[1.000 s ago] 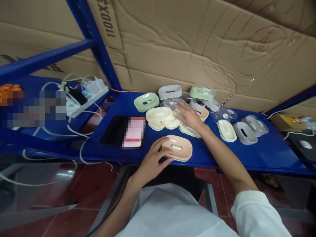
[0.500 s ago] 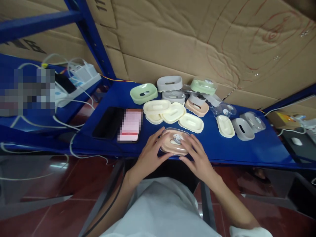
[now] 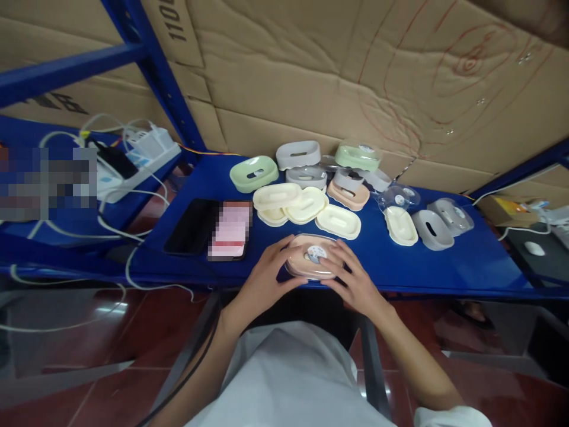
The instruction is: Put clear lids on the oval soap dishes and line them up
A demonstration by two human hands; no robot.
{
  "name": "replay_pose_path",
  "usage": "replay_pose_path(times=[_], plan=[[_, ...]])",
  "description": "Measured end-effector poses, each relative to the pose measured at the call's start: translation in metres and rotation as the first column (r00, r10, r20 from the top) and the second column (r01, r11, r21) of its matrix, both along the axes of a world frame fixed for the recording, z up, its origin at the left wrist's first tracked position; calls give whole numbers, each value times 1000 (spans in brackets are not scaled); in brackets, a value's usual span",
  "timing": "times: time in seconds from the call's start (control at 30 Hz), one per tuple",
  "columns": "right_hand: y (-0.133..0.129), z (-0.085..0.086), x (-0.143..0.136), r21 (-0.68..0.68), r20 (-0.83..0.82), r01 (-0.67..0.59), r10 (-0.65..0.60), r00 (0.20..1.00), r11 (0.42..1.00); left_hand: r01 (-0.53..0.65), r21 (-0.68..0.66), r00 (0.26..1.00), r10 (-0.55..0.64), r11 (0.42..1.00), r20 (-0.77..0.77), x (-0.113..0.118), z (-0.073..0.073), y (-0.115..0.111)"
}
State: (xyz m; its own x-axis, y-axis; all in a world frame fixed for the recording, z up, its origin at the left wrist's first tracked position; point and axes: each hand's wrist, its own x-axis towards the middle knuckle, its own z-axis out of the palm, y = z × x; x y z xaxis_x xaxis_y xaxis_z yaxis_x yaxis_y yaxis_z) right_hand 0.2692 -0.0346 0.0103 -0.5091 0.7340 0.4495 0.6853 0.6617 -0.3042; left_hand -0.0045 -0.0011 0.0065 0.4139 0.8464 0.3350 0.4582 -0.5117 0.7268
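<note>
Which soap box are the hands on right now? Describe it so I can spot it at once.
On the blue shelf, look at the near edge, right of the black phone. The peach soap box sits there between the left hand and right hand. Unlike the cream trays behind it, it wears a clear lid with a round sticker.

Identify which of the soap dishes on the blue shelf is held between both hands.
The peach soap dish at the shelf's front edge, under a clear lid with a round sticker; left hand and right hand flank it. All others lie untouched behind.

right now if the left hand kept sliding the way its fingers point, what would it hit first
The left hand points up-right and already touches the peach soap box. Past that, the cream tray likely comes first, though depth is unclear.
</note>
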Motion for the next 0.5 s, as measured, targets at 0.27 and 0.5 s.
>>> replay_pose_path(times=[0.27,0.5], plan=[[-95,-18,85,187,-53,486,-485,873,854,-89,209,990,108,974,-85,5,10,12],[-119,-32,254,443,-250,869,-901,355,220,20,274,964,54,962,-260,34,9,22]])
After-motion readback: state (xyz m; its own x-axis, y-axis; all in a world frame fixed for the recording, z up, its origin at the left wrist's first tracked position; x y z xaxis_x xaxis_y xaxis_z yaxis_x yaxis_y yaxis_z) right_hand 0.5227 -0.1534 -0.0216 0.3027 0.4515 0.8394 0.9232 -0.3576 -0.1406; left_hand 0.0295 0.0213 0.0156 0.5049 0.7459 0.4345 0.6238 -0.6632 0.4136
